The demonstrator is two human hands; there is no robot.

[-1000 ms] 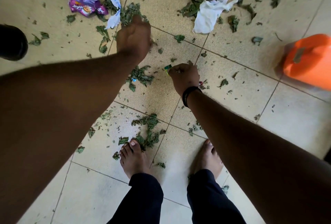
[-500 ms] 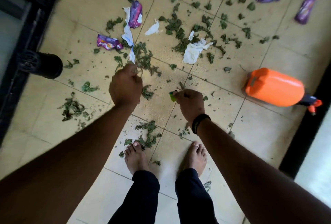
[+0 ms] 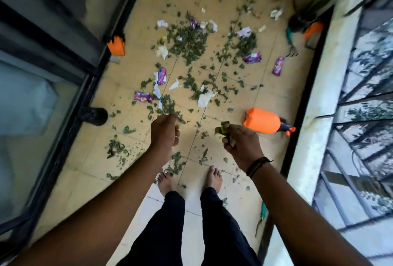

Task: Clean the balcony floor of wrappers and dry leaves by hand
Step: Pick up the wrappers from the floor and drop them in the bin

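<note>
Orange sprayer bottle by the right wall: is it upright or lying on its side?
Lying on its side. The orange sprayer bottle stretches flat along the tiled floor, its dark nozzle end pointing sideways toward the right wall.

left hand [image 3: 164, 132]: grips dry leaves [image 3: 180, 119] | right hand [image 3: 241, 143]: grips green wrapper [image 3: 223, 127]

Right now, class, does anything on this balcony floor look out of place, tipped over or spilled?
Yes. Dry leaves and purple wrappers are strewn across the floor tiles, with torn white paper among them. The orange spray bottle lies on its side near the right wall rather than standing upright.
</note>
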